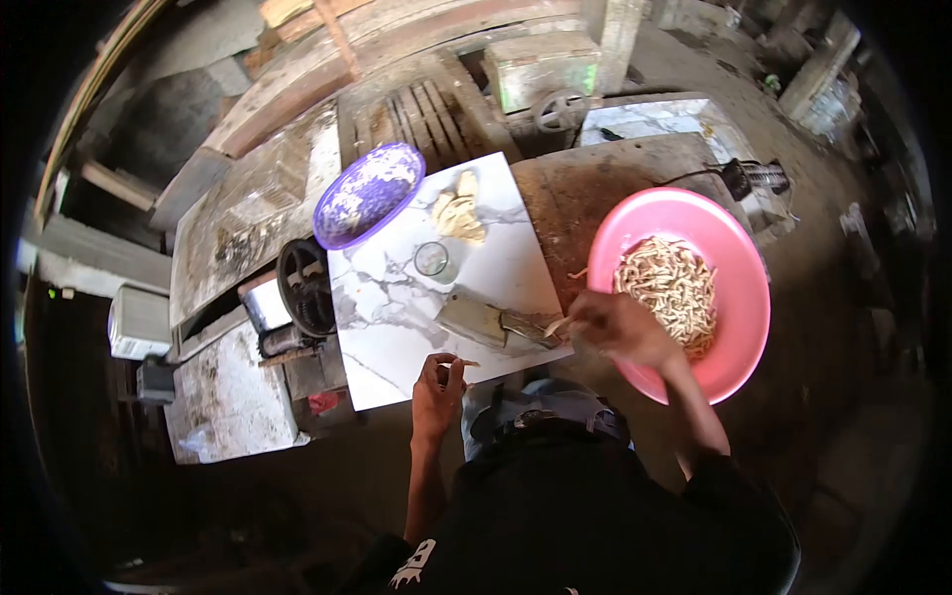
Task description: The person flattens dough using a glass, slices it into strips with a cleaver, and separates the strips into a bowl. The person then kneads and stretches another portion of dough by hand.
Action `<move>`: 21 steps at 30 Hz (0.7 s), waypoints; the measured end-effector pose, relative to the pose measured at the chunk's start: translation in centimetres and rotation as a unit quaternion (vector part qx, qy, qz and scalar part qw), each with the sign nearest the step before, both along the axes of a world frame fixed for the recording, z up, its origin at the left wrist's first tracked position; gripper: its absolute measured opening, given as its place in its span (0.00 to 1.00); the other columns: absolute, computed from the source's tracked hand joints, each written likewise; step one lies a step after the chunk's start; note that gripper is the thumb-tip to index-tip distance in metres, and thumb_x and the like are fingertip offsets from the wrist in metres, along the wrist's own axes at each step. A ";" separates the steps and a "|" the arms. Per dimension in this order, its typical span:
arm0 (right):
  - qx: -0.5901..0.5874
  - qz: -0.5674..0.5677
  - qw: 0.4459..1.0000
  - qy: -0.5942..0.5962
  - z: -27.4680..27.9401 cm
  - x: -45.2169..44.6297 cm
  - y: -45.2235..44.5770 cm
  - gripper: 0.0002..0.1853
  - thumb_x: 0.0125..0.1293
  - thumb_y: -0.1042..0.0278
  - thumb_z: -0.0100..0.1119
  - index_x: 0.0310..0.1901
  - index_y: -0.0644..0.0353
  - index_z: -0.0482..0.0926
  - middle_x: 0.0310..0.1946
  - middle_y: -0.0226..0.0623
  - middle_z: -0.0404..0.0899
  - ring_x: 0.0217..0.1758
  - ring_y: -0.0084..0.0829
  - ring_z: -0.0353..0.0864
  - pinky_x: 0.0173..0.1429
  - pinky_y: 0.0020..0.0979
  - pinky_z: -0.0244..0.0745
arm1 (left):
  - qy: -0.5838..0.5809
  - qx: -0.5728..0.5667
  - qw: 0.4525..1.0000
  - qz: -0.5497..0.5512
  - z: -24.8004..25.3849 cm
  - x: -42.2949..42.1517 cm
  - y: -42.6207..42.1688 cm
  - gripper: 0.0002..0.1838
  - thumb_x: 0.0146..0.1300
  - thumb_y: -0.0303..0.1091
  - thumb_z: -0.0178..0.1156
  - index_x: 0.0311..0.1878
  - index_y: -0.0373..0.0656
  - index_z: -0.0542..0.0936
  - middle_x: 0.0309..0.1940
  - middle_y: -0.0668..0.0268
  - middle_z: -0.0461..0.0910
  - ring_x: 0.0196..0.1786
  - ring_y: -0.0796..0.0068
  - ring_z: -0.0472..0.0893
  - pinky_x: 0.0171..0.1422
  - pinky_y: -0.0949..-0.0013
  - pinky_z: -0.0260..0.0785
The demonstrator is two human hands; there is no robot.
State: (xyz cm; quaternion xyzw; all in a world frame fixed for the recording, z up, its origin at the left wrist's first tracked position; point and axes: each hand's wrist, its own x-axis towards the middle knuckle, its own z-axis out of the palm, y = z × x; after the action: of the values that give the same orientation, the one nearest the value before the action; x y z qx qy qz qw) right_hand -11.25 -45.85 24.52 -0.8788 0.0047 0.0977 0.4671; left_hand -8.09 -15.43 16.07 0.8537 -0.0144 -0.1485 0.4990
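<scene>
Pinching a short pale strip [472, 364] in the left hand [439, 392], thumb and fingers nearly together, just off the near edge of the marbled board [377, 367]. Holding a second pale strip [558, 323] at the fingertips of the right hand [627, 327], narrow grip, blurred — can't tell how firm.

Left to right, clock centred on the left hand, 12 at top of view. At 10: dark handwheel [305, 288], beside the board. At 11: purple basket [345, 243], whitish bits [390, 167] inside, overlapping the board's far-left corner. At 12, on the board: clear glass [433, 262], contents unreadable; past it, flat pale pieces [457, 214] heaped together. At 1, on the board: cleaver [486, 324], in neither hand, blade toward 9:30, handle [528, 330] toward 3:30, ending just beside the right fingertips. Between 2 and 3: pink basin [742, 297], pile of pale strips [664, 288] inside.

Key relation: left strip well apart from the pile, with the pile off between 2 and 3. Right hand much nearer — overlapping the basin's left rim in view, pile at about 1:30 from the knuckles. Long axes: left strip roughly 9-to-3; right strip roughly 8-to-2, free end aimed back toward the board. Height above the basin: can't tell.
</scene>
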 end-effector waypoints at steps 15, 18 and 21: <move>-0.233 -0.480 0.846 0.006 -21.6 -3.4 -27.3 0.21 0.59 0.68 0.60 0.54 0.64 0.79 0.44 0.47 0.85 0.40 0.36 0.86 0.47 0.36 0.80 | 0.004 0.003 0.994 -0.112 0.8 1.5 -4.6 0.15 0.69 0.40 0.57 0.47 0.36 0.76 0.27 0.60 0.82 0.31 0.72 0.84 0.38 0.69 0.73; -0.184 -0.408 0.894 0.035 -20.6 -3.8 -27.9 0.17 0.61 0.71 0.58 0.52 0.64 0.79 0.40 0.43 0.85 0.37 0.31 0.86 0.39 0.32 0.80 | 0.009 -0.021 0.993 -0.117 -0.1 1.3 -5.0 0.15 0.69 0.40 0.57 0.47 0.36 0.76 0.28 0.60 0.82 0.31 0.71 0.84 0.38 0.69 0.73; -0.050 -0.387 0.920 -0.025 -20.8 -3.0 -29.1 0.13 0.64 0.75 0.55 0.49 0.64 0.80 0.38 0.37 0.84 0.33 0.26 0.84 0.33 0.27 0.79 | 0.012 -0.025 0.991 -0.131 -0.7 1.0 -5.5 0.15 0.69 0.40 0.58 0.47 0.37 0.77 0.28 0.60 0.82 0.31 0.71 0.84 0.39 0.68 0.74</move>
State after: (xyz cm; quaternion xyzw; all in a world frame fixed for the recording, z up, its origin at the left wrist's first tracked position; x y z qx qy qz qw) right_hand -14.30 -74.98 3.73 -0.8326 0.3378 -0.1134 0.4240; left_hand -7.10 -20.89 15.41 0.8295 -0.1237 -0.2228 0.4969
